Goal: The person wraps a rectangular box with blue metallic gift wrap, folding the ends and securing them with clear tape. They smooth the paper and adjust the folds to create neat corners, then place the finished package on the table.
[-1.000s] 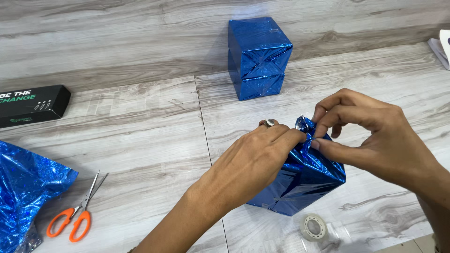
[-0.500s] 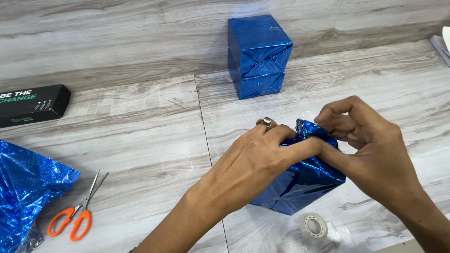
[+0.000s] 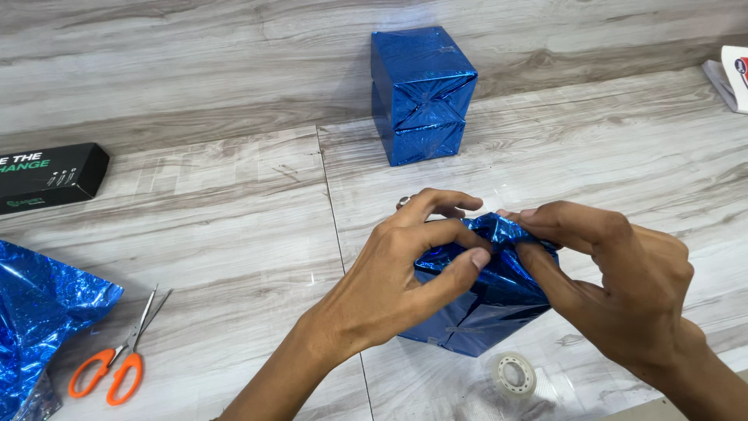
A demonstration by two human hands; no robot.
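Glossy crinkled foil wrap point(image 3: 483, 300); matt woodgrain table point(image 3: 218, 226).

bare table point(image 3: 234, 210) left of the hands; tape roll point(image 3: 515, 374) crowds the near edge.

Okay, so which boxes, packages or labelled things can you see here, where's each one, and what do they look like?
Wrapped box: far centre of the table, upright block in shiny blue foil.
Half-wrapped box: near centre, blue foil, pinched at its top by the left hand and right hand.
Black box: left edge, flat, oblong, with pale print.
White package: far right edge, mostly cut off.
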